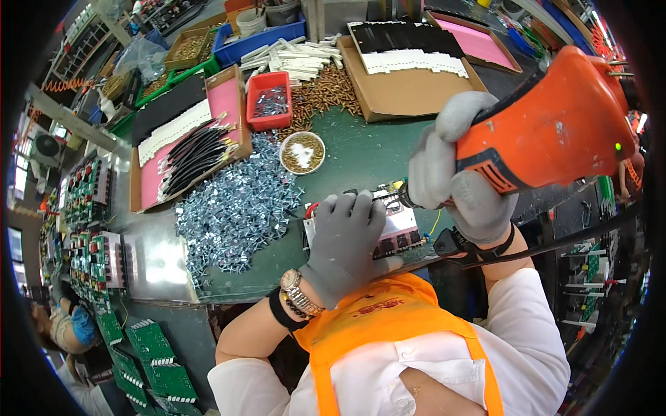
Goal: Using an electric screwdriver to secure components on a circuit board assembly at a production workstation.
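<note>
My right hand, in a grey glove, is closed around an orange power screwdriver with a small green light on its body. The tool's dark tip points down at a circuit board assembly near the bench's front edge; whether it touches a screw is hidden by the hand. My left hand, gloved too, lies flat with fingers stretched over the left part of that assembly. A white plate and dark components show between the hands. A thin yellow wire sticks out at the assembly's right.
Left of my hands lies a heap of small silvery metal parts. Behind stand a round tub of small screws, a red bin and brass-coloured pieces. Cardboard trays flank them, one with black cables. Green circuit boards sit lower left.
</note>
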Demonstrator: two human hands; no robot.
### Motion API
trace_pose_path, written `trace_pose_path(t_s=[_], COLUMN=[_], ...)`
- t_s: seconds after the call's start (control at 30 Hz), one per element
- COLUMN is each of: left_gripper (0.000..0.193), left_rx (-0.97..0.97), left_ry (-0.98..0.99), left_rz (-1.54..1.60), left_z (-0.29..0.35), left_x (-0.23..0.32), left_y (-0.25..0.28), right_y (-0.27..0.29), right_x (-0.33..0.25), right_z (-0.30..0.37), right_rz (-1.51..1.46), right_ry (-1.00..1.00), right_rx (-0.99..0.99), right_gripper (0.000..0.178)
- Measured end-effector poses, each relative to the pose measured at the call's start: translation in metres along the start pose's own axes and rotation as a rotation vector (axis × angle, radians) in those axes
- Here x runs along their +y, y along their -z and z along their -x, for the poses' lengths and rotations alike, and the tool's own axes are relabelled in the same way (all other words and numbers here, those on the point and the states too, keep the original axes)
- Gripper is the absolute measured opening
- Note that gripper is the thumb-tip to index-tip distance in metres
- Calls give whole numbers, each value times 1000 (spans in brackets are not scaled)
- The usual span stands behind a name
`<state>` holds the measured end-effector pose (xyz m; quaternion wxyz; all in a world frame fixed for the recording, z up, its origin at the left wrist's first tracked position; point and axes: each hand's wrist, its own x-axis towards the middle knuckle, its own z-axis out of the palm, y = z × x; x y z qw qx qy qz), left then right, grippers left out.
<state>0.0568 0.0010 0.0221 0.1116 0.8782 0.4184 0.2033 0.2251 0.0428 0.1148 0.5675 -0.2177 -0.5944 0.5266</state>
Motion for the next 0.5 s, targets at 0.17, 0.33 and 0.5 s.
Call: trace_pose_path(t_s=[0.17,0.33,0.5], left_gripper=[81,77,74], left_rx=[-29,8,24], left_ry=[14,-10,-21], left_rz=[-12,-4,-36], left_z=[1,0,1], left_x=[0,1,1], left_y=[0,-1,0], right_y=[-4,-3,-5], right_x=[-1,1,-1], right_z=[-1,0,1], right_rz=[2,-16,-5], right_ry=[11,46,27], right_rx=[11,44,35], right_gripper=[49,47,51])
